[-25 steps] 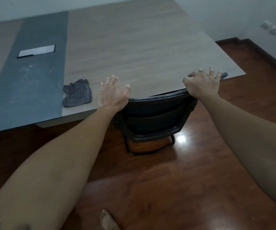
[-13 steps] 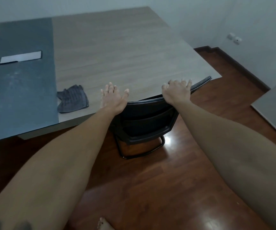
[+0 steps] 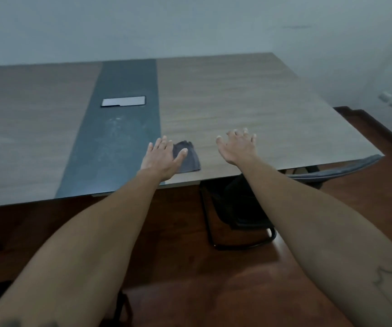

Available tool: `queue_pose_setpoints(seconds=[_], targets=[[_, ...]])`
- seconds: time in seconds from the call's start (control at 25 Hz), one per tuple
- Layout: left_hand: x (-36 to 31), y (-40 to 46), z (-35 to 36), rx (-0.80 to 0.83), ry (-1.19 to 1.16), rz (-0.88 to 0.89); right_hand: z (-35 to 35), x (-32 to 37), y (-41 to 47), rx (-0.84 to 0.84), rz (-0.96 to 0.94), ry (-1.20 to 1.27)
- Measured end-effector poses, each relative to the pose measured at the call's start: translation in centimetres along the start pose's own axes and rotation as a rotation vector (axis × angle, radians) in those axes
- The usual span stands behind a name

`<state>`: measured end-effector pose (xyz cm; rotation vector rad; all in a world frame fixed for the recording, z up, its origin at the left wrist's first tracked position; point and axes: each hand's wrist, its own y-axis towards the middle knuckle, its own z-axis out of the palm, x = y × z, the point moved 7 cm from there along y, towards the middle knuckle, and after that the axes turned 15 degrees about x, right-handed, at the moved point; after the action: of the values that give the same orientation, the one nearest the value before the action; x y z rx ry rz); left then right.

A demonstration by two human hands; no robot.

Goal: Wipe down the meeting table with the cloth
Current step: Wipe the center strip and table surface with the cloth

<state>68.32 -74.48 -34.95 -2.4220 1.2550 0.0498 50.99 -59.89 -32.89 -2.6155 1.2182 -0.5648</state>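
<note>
The meeting table (image 3: 249,102) has a wood-grain top with a dark grey strip (image 3: 119,147) down its middle. A crumpled dark grey cloth (image 3: 189,159) lies near the front edge, just right of the strip. My left hand (image 3: 162,159) is spread flat with straight fingers over the cloth's left part, hiding it; whether it touches the cloth is unclear. My right hand (image 3: 237,147) hovers open over the bare wood to the right of the cloth, holding nothing.
A black chair (image 3: 244,208) is pushed under the table's front right, its backrest (image 3: 336,171) showing past the corner. A white rectangular plate (image 3: 123,101) sits in the grey strip. Dusty smears mark the strip. Walls stand behind and to the right; the floor is dark wood.
Both hands left the chair back and moved left over the table. My left hand now covers the cloth's left side. The view swung left and up; the chair is under the table.
</note>
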Motion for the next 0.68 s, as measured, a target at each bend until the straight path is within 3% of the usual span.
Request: queue_pose_setpoints(seconds=[0.32, 0.68], targets=[[13.2, -2.1, 1.3, 0.033, -0.099, -0.142, 7.1, 12.9, 3.9, 0.111, -0.159, -0.042], [22.7, 1.3, 7.0, 0.115, -0.174, -0.236, 15.0, 16.0, 11.9, 0.186, -0.178, -0.081]])
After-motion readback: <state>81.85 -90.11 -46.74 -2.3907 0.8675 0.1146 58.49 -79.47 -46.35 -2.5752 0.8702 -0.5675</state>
